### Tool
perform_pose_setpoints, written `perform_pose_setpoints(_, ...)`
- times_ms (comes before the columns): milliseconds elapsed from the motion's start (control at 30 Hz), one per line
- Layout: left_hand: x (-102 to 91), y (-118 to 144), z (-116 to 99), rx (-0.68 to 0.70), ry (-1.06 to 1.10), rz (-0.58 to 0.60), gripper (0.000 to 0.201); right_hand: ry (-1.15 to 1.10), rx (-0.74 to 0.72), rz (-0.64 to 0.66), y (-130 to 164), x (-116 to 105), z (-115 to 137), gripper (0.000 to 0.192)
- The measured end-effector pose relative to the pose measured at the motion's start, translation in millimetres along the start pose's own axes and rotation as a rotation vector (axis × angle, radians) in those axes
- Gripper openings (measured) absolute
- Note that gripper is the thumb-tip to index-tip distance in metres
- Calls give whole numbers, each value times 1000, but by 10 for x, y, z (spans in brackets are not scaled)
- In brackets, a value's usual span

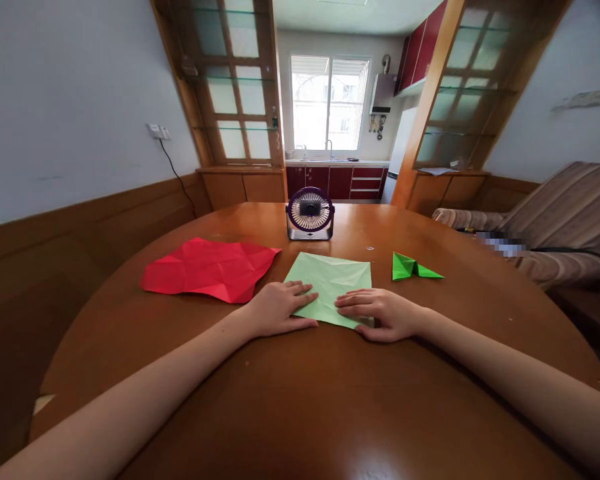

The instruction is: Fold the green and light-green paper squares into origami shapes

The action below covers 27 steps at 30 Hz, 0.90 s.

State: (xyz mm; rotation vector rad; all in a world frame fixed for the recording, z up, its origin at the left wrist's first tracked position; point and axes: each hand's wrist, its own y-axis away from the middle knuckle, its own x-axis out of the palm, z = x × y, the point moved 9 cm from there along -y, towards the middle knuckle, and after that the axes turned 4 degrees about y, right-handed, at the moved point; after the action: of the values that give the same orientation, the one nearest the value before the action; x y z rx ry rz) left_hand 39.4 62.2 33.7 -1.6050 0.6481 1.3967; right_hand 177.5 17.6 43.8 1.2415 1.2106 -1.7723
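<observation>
A creased sheet of pale green paper [329,272] lies flat on the brown table in front of me. My left hand [283,308] rests over its left edge, fingers stretched across the paper and thumb along the near edge. On the right part of the sheet lies my right hand [380,313], its fingers spread flat and pointing left, with the thumb at the near right corner. To the left is a large creased sheet of red paper [213,269], apart from both hands. A folded bright green paper shape [411,268] stands beyond my right hand.
A small dark desk fan [310,213] stands toward the far side of the round wooden table [325,400], beyond the green sheet. At the right is a striped sofa [555,220]. Behind the table are shelves and a kitchen with red cabinets [325,181].
</observation>
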Motion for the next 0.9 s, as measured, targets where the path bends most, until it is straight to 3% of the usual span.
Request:
perform_pose_setpoints(133, -21, 4, -176, 166, 8, -34, 41, -11, 22, -26, 24, -22, -42, 37)
perform_pose_setpoints(233, -27, -8, -251, 210, 23, -86, 34, -109, 36, -47, 35, -69, -73, 37)
perform_pose_setpoints(433, -59, -27, -222, 145, -12, -139, 33, -223, 99, -23, 33, -89, -120, 57)
perform_pose_setpoints(667, -96, -40, -201, 83, 48, -153, 34, -319, 177, -121, 90, -112, -305, 24)
perform_pose_setpoints(900, -147, -33, -120, -8, 302, -195, 26, -397, 399, -231, 210, -184, -647, 36)
